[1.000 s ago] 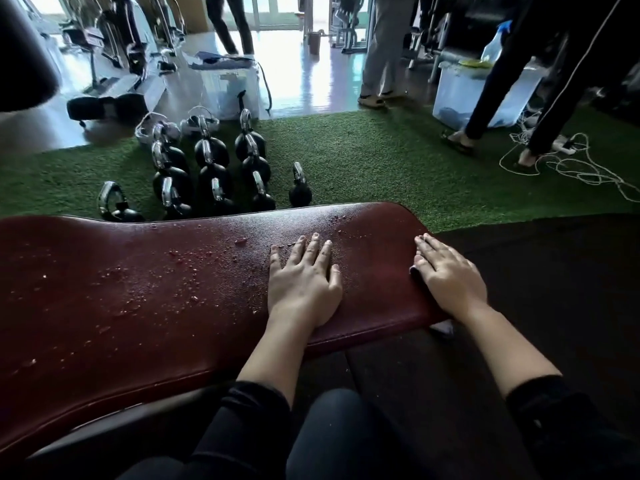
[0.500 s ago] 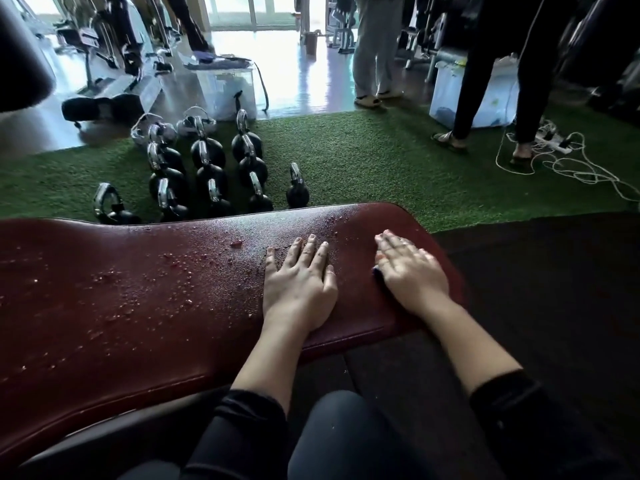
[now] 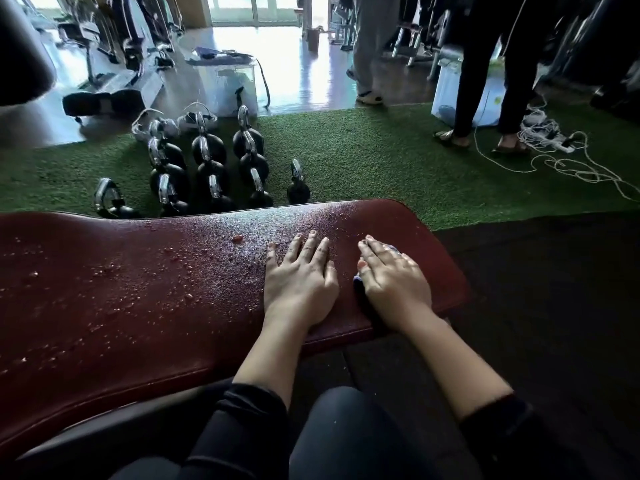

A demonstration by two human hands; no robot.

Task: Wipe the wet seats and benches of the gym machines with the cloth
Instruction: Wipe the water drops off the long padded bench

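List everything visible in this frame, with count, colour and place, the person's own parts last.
bench pad: one, dark red, beaded with water, across the foreground
cloth: one, bluish, mostly hidden under the right hand
kettlebells: about ten, black, on turf beyond the bench
turf: green, mid-floor
cable: white tangle, right on turf
bystanders' legs: two people, standing behind
left hand: flat on the pad
right hand: flat, pressing the cloth at the pad's right end
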